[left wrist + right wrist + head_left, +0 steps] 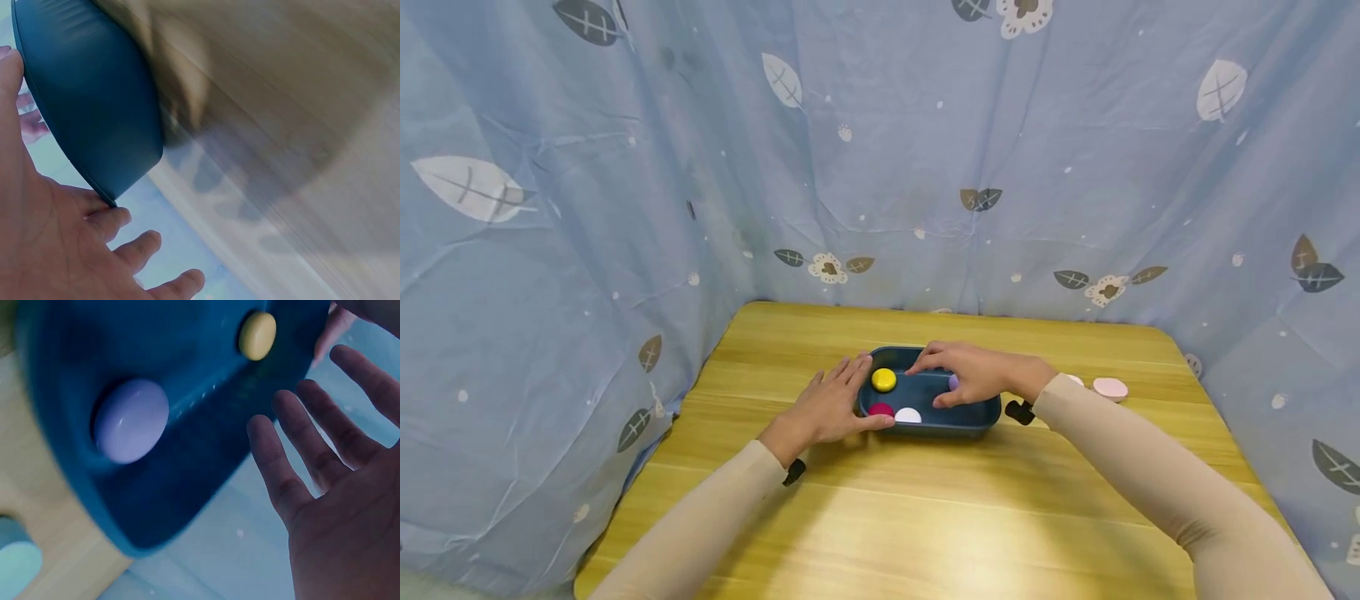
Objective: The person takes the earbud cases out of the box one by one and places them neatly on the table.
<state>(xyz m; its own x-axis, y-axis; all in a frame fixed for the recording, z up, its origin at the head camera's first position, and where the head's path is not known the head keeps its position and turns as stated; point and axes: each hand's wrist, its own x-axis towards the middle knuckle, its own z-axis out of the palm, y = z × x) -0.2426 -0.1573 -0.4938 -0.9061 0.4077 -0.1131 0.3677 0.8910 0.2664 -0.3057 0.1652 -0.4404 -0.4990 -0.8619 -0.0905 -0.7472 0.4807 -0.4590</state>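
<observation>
Dark blue tray with rounded corners

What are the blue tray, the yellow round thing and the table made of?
Blue tray: probably plastic, satin-smooth, with even colour and a soft sheen. Yellow round thing: glossy, with a bright highlight; maybe plastic or painted wood. Table: wood or wood-print, shiny, showing grain lines.
</observation>
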